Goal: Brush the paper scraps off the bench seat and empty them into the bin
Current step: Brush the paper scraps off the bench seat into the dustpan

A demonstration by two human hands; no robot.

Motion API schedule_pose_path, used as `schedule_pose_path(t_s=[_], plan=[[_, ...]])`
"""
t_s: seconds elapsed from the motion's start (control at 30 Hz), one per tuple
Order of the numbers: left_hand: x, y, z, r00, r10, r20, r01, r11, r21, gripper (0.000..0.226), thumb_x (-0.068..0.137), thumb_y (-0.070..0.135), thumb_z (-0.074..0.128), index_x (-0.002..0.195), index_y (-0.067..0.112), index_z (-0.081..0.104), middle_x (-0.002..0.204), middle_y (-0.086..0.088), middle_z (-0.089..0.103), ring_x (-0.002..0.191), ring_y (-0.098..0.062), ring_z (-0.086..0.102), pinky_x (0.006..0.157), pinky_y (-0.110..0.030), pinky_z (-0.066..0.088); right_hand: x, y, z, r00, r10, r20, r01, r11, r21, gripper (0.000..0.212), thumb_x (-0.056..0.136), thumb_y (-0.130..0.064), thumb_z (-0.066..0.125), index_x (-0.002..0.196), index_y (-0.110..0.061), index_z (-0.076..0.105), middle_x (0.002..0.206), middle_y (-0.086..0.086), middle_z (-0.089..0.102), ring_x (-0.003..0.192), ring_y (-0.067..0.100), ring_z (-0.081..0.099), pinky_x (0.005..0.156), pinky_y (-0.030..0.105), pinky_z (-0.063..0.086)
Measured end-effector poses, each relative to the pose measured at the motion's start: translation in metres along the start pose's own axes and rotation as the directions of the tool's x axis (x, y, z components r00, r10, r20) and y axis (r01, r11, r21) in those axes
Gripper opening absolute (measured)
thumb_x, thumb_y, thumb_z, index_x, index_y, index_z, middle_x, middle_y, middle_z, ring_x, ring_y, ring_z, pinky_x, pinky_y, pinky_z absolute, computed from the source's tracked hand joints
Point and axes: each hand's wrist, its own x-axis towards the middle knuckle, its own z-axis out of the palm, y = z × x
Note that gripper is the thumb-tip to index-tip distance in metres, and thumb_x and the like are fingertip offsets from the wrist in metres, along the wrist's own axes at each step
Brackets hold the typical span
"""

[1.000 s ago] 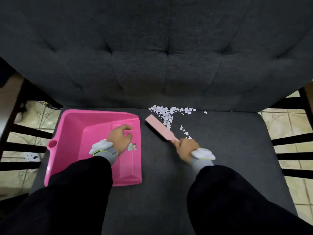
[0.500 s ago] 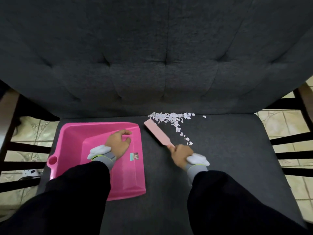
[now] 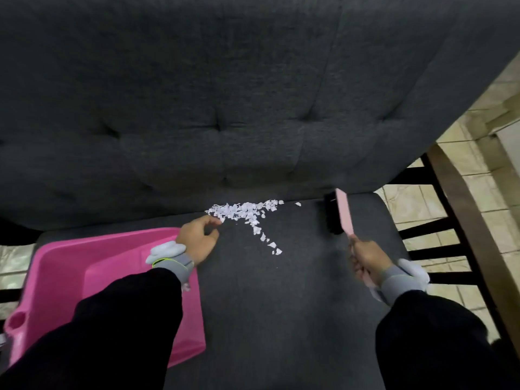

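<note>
Clenching brush [image 3: 343, 215], right grip [image 3: 365, 258] near right seat [image 3: 281, 305] edge, left grip [image 3: 197, 240] slack beside scraps [image 3: 244, 211]

Beige tiled floor [image 3: 408, 201], dark wooden slats [image 3: 430, 252].

Right hand [image 3: 365, 257] grips brush [image 3: 344, 215] right of paper scraps [image 3: 242, 211]; left hand [image 3: 197, 243] at dustpan [image 3: 84, 263] corner.

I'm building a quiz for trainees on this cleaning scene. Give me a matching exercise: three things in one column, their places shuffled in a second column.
Things
1. dustpan
2. brush
3. paper scraps

Places
A. mid-seat, along the foot of the backrest
B. left part of the bench seat
C. gripped by the right hand, over the seat's right side

Pairs: 1-B, 2-C, 3-A
</note>
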Motion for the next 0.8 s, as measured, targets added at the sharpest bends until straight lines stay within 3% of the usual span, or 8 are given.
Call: schedule_pose_path(t_s=[0.13,0.2,0.3,0.37,0.47,0.57,0.67,0.8], plan=[[0.019,0.025,0.017,0.999,0.043,0.023,-0.043,0.999,-0.005,0.024,0.084,0.011,0.056,0.102,0.022,0.068,0.096,-0.001,0.069,0.093,-0.024,0.063,0.071,-0.019,0.034,0.033,-0.020,-0.009,0.992,0.063,-0.108,-0.029,0.958,0.285,0.027,0.095,-0.018,0.046,0.070,-0.009,0.045,0.050,0.008,0.037,0.033,0.013,0.033,0.034,0.009,0.026],[0.029,0.035,0.025,0.997,0.067,0.040,-0.067,0.998,-0.001,0.023,0.084,0.012,0.056,0.101,0.023,0.067,0.098,-0.001,0.069,0.089,-0.024,0.061,0.071,-0.020,0.036,0.051,-0.034,-0.007,0.986,0.059,-0.155,-0.008,0.949,0.315,0.010,0.091,-0.010,0.044,0.090,-0.004,0.052,0.055,0.010,0.040,0.033,0.014,0.037,0.035,0.012,0.031],[0.041,0.041,0.030,0.997,0.075,0.034,-0.076,0.997,0.005,0.024,0.084,0.013,0.056,0.103,0.022,0.067,0.114,0.001,0.067,0.109,-0.023,0.059,0.087,-0.025,0.041,0.071,-0.051,0.003,0.986,0.051,-0.157,-0.006,0.961,0.275,0.043,0.094,-0.005,0.031,0.138,-0.010,0.034,0.065,0.010,0.037,0.047,0.015,0.035,0.032,0.013,0.035],[0.048,0.037,0.031,0.997,0.072,0.039,-0.073,0.997,0.011,0.024,0.084,0.013,0.056,0.103,0.023,0.067,0.117,0.000,0.066,0.109,-0.024,0.058,0.089,-0.027,0.042,0.077,-0.058,0.014,0.988,0.057,-0.146,-0.030,0.983,0.179,0.044,0.096,-0.006,0.029,0.140,-0.010,0.032,0.062,0.011,0.039,0.046,0.017,0.037,0.029,0.015,0.035],[0.052,0.028,0.028,0.994,0.080,0.077,-0.083,0.996,0.036,0.023,0.085,0.013,0.056,0.102,0.023,0.068,0.111,-0.003,0.068,0.089,-0.026,0.060,0.081,-0.026,0.042,0.070,-0.058,0.038,0.995,0.049,-0.092,-0.048,0.999,0.014,0.041,0.095,-0.008,0.035,0.136,-0.015,0.038,0.063,0.011,0.042,0.046,0.018,0.042,0.027,0.015,0.035],[0.053,0.018,0.022,0.994,0.055,0.092,-0.062,0.996,0.067,0.023,0.085,0.013,0.057,0.101,0.023,0.068,0.104,-0.005,0.069,0.096,-0.028,0.061,0.081,-0.027,0.042,0.048,-0.050,0.068,0.999,0.021,0.029,-0.020,0.999,-0.042,0.022,0.092,-0.006,0.038,0.102,-0.024,0.045,0.062,0.010,0.043,0.037,0.016,0.045,0.032,0.017,0.034],[0.054,0.012,0.017,0.994,0.039,0.097,-0.045,0.997,0.069,0.021,0.084,0.015,0.058,0.099,0.025,0.068,0.096,-0.004,0.067,0.094,-0.027,0.062,0.078,-0.026,0.041,0.021,-0.036,0.089,0.992,0.043,0.117,-0.041,0.999,-0.016,0.032,0.093,-0.009,0.035,0.121,-0.020,0.044,0.061,0.009,0.044,0.039,0.015,0.040,0.035,0.014,0.030],[0.053,0.009,0.015,0.994,0.029,0.104,-0.037,0.997,0.075,0.021,0.084,0.016,0.058,0.099,0.026,0.068,0.093,-0.004,0.068,0.090,-0.025,0.062,0.072,-0.022,0.037,-0.015,-0.028,0.080,0.950,0.004,0.311,0.017,0.998,-0.066,0.049,0.099,-0.014,0.031,0.145,-0.031,0.026,0.062,0.004,0.036,0.030,0.007,0.031,0.030,0.011,0.024]])
